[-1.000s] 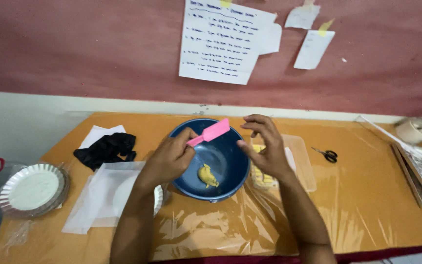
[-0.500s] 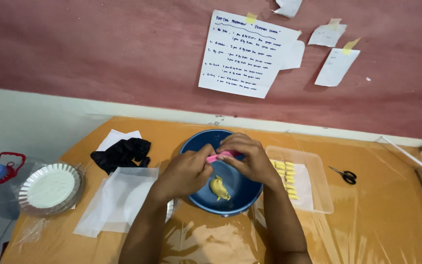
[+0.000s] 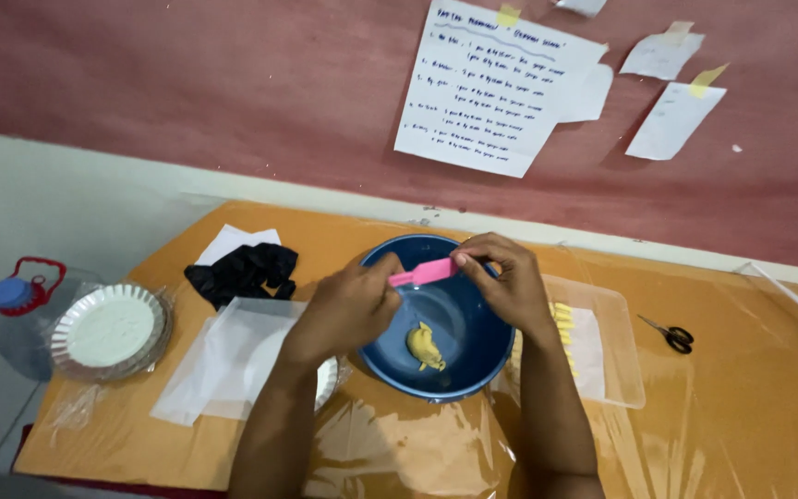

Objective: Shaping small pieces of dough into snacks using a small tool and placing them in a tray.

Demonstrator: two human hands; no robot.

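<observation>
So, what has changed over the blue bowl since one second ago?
The pink strip, held broad and tilted at first, now lies narrow and nearly level between the left hand and right hand, which have come closer together. The blue bowl, the yellow piece inside it and the scissors stayed put.

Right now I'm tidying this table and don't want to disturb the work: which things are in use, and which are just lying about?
In use:
left hand and right hand, both with a grip on the pink strip
blue bowl
yellow lump inside it

Lying about:
scissors
black glove
foil plates
clear tray
water jug
</observation>
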